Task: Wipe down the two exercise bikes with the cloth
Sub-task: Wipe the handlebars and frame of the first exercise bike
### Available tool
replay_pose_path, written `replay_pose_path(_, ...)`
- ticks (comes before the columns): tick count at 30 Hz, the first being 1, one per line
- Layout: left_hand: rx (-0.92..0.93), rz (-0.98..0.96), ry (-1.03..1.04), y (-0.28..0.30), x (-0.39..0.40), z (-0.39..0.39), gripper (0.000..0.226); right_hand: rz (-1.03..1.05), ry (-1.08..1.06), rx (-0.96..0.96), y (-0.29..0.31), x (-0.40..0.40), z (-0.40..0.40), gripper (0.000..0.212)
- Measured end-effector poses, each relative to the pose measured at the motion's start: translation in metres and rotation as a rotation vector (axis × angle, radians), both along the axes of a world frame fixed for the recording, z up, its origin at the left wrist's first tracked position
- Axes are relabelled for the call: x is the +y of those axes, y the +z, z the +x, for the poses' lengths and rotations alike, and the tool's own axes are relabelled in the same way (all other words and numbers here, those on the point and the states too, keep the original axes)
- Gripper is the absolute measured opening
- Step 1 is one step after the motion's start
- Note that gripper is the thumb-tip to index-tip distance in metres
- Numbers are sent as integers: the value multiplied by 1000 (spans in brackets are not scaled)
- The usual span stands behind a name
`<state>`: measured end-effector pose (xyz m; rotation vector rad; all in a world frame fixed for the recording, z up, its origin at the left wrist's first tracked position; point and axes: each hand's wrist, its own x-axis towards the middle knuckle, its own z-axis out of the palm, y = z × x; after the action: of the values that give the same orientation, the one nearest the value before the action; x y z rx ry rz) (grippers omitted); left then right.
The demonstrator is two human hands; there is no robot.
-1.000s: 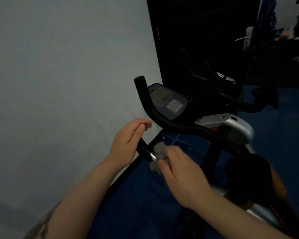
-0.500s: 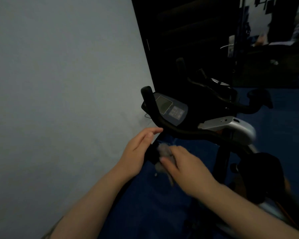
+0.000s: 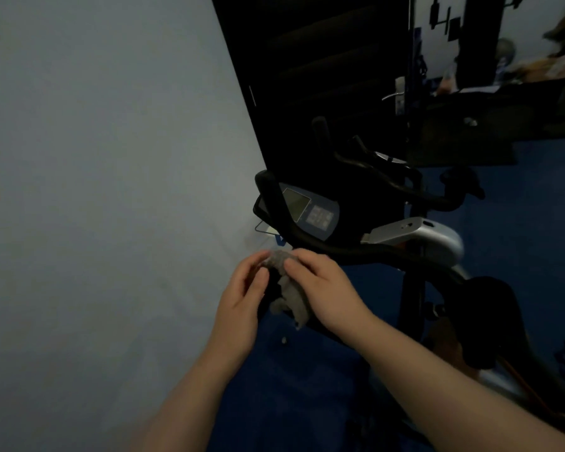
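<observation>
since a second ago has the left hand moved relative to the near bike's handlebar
Yes. The left hand has shifted up and toward the cloth, closing in on the right hand just below the handlebar bend; its fingertips now touch the cloth.

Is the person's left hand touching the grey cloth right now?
Touching. The head view shows the left hand with its fingertips pressed against the top of the cloth, while the right hand holds it from the other side.
</observation>
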<state>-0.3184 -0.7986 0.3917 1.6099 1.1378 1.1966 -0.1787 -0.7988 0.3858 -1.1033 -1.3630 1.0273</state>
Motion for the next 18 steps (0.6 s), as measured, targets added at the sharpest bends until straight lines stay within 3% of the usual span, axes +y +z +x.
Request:
replay_pose_path(3, 37, 83, 97, 2, -9, -7, 29, -82, -116, 129, 4, -9, 14, 13)
replay_pose_path(6, 88, 187, 156, -6, -29, -2, 37, -177, -15, 287, 3, -21, 19, 15)
replay_pose_path(13, 224, 238, 254, -20, -57, 31, 53, -182, -35, 327, 1, -29, 31, 29)
replay_pose_path(18, 333, 219, 293, -13, -66, 38, 40, -30, 3, 230, 4, -33, 46, 35)
